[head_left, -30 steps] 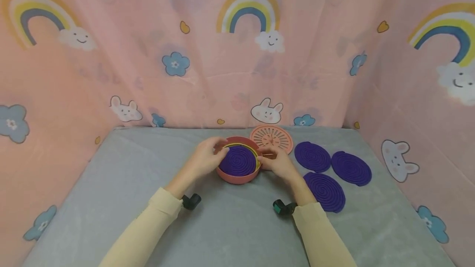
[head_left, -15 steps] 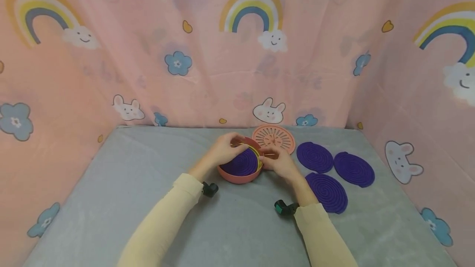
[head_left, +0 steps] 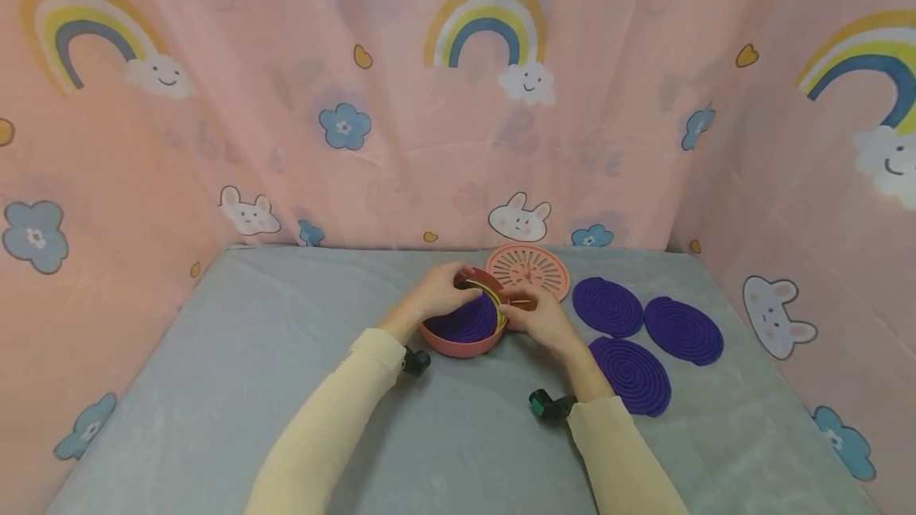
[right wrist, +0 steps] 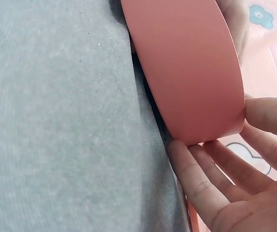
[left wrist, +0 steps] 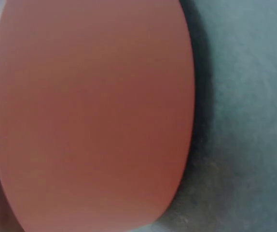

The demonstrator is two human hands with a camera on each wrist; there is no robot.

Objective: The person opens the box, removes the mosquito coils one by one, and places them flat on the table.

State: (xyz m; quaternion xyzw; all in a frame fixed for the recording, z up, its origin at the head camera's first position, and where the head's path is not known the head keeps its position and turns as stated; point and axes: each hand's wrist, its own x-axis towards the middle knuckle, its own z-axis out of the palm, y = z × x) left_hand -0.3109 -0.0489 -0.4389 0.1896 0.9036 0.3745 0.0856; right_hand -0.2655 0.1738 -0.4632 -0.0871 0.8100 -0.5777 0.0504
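Pink bowl (head_left: 460, 348) sits mid-table on grey cloth (head_left: 458, 443), between both hands; purple spiral mat (head_left: 465, 326) lies inside, stack depth hidden, yellow band (head_left: 501, 315) along the inner wall. Bowl reads as rigid plastic or similar: light, smooth, maybe a bit slippery, not fragile. Best hold is rim plus outer wall, 2 opposite sides. Mat looks soft and light; take it by the edge, it may fold or uncoil. Right hand (head_left: 537, 315) holds the bowl's right side, thumb at the rim, fingers spread on the outer wall. Left hand (head_left: 438, 292) reaches over the rim, fingertips at the far inside; can't tell if they pinch anything, left wrist view is nearly all bowl wall. Around: slotted pink disc (head_left: 528, 267) just behind the bowl, past the right hand; 3 loose mats (head_left: 608, 307) flat to the right, the closest 1 partly hidden by the right arm (head_left: 622, 451). In the way: left hand covers part of the bowl's mouth, right hand sits between bowl and loose mats. Patterned curtain (head_left: 401, 181) closes off back and sides.
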